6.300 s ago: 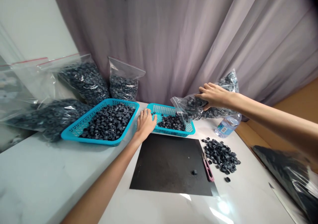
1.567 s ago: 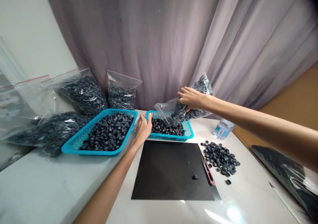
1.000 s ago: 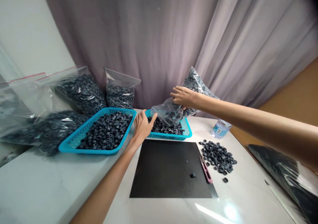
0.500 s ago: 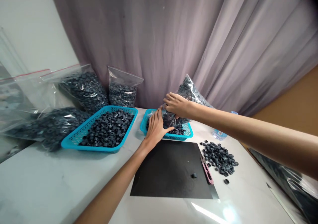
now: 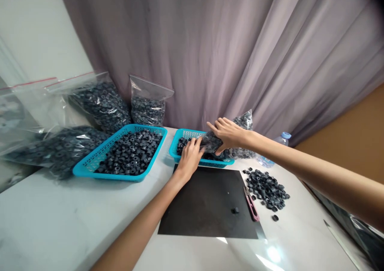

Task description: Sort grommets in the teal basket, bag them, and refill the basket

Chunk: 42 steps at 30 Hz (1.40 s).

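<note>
A clear plastic bag (image 5: 244, 121) of small dark ring-shaped parts lies tipped across the smaller blue basket (image 5: 180, 134), its mouth end over the basket. My left hand (image 5: 191, 154) is at the near rim, its fingers closed on the edge of the bag's mouth. My right hand (image 5: 228, 133) grips the bag from above, thumb on the near side and fingers over the top. Dark ring-shaped parts (image 5: 183, 143) lie in the basket under the bag; the hands and bag hide the rest of its contents.
A larger blue basket (image 5: 78, 170) of the same parts stands left, with filled zip bags (image 5: 147, 107) behind and beside it. A black mat (image 5: 207, 203) bears one loose part. Pink thread snips (image 5: 252, 207), a pile of parts (image 5: 267, 189) and a water bottle (image 5: 282, 139) are right.
The bag has come down from a raised tilt to lie flatter, its far end lower and further right. My right hand has shifted right with it, fingers spread wider; my left moved slightly right.
</note>
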Motion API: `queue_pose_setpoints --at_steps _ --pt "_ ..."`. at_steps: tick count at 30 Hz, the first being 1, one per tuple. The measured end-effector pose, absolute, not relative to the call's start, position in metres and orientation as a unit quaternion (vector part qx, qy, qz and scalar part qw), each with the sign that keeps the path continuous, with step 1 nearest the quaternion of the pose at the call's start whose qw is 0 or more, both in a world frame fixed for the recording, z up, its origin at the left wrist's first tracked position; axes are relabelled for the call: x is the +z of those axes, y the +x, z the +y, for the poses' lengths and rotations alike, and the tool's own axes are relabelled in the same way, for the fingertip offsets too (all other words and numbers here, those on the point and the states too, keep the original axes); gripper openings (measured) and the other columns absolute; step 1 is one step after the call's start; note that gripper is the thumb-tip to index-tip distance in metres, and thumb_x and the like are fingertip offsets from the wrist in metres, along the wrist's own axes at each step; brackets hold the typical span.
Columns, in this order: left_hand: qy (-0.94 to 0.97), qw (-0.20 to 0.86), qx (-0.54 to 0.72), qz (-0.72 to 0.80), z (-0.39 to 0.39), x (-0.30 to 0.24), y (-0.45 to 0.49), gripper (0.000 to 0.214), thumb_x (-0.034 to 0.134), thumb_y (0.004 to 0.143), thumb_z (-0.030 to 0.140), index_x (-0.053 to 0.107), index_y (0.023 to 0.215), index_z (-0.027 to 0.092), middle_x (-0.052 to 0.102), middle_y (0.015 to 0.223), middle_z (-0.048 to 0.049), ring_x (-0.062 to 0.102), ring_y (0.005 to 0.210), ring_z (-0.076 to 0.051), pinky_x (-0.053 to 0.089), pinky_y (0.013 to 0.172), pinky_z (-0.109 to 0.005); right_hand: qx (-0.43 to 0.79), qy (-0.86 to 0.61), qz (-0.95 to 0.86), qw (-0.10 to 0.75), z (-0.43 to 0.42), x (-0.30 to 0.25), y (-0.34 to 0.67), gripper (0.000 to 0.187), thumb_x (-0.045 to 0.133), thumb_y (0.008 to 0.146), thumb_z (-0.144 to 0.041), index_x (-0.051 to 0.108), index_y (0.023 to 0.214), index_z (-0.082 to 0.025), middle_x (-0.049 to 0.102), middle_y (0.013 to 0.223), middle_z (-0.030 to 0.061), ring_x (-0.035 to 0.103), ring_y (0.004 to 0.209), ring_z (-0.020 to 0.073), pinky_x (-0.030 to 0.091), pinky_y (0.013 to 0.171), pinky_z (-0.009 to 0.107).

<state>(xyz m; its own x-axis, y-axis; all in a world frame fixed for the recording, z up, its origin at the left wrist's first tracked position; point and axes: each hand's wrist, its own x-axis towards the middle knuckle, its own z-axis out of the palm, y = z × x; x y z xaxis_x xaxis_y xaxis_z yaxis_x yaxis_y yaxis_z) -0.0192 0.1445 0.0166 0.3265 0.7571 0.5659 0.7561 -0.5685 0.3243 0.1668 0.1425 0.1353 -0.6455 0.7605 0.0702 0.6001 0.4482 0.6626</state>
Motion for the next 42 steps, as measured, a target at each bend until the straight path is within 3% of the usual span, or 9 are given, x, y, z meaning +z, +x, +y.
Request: queue_pose_setpoints --at_steps 8,12,14,17,20,24,31,42 --pt "0.823 0.005 0.341 0.454 0.145 0.018 -0.021 0.043 0.054 0.102 0.026 0.051 0.144 0.016 0.062 0.130 -0.0153 0.063 0.122 -0.031 0.050 0.105 -0.046 0.293 0.468 0.832 0.060 0.137 0.136 0.205 0.137 0.051 0.062 -0.101 0.040 0.156 -0.002 0.064 0.123 0.0288 0.056 0.110 0.0446 0.035 0.099 0.053" --pt "0.828 0.014 0.350 0.438 0.151 0.019 -0.025 0.045 0.056 0.101 0.027 0.051 0.145 0.021 0.062 0.131 -0.0122 0.064 0.119 -0.029 0.050 0.106 -0.045 0.289 0.465 0.835 0.055 0.137 0.135 0.214 0.121 0.045 0.074 -0.096 0.048 0.151 -0.004 0.066 0.117 0.0275 0.059 0.103 0.0416 0.037 0.091 0.050" --pt "0.829 0.015 0.357 0.430 0.153 0.022 -0.028 0.055 0.062 0.098 0.033 0.046 0.150 0.022 0.061 0.135 -0.0129 0.062 0.123 -0.031 0.048 0.108 -0.047 0.287 0.453 0.842 0.051 0.139 0.137 0.219 0.110 0.044 0.078 -0.093 0.054 0.148 -0.008 0.067 0.116 0.0240 0.059 0.103 0.0392 0.037 0.091 0.048" --pt "0.825 0.010 0.371 0.426 0.152 0.028 -0.033 0.088 0.071 0.089 0.054 0.030 0.160 0.023 0.051 0.148 -0.0169 0.052 0.136 -0.037 0.043 0.113 -0.053 0.284 0.438 0.852 0.047 0.145 0.145 0.227 0.101 0.049 0.079 -0.090 0.058 0.145 -0.013 0.069 0.112 0.0192 0.059 0.099 0.0352 0.038 0.090 0.044" --pt "0.820 0.005 0.387 0.421 0.151 0.035 -0.039 0.105 0.070 0.081 0.071 0.022 0.163 0.025 0.043 0.156 -0.0167 0.042 0.145 -0.038 0.037 0.118 -0.053 0.286 0.429 0.856 0.049 0.149 0.161 0.232 0.095 0.053 0.081 -0.087 0.063 0.140 -0.013 0.070 0.108 0.0183 0.059 0.096 0.0337 0.038 0.088 0.042" --pt "0.792 0.006 0.418 0.445 0.162 0.043 -0.053 0.097 0.056 0.090 0.073 0.020 0.163 0.019 0.040 0.158 -0.0193 0.042 0.146 -0.035 0.036 0.119 -0.048 0.303 0.411 0.856 0.082 0.151 0.188 0.230 0.089 0.055 0.080 -0.086 0.071 0.129 -0.014 0.072 0.107 0.0181 0.060 0.096 0.0327 0.037 0.089 0.042" --pt "0.703 0.038 0.433 0.564 0.190 0.026 -0.070 0.081 0.036 0.102 0.064 0.027 0.156 0.004 0.049 0.147 -0.0329 0.048 0.141 -0.042 0.037 0.113 -0.058 0.303 0.420 0.843 0.143 0.151 0.217 0.216 0.089 0.070 0.071 -0.083 0.073 0.128 -0.015 0.074 0.111 0.0160 0.062 0.100 0.0329 0.038 0.091 0.043" --pt "0.691 0.098 0.415 0.584 0.187 0.021 -0.069 0.076 0.029 0.103 0.065 0.043 0.146 0.004 0.061 0.137 -0.0302 0.057 0.134 -0.038 0.045 0.107 -0.048 0.365 0.394 0.833 0.135 0.160 0.234 0.208 0.080 0.063 0.077 -0.084 0.076 0.121 -0.019 0.075 0.099 0.0130 0.063 0.096 0.0316 0.043 0.089 0.046"
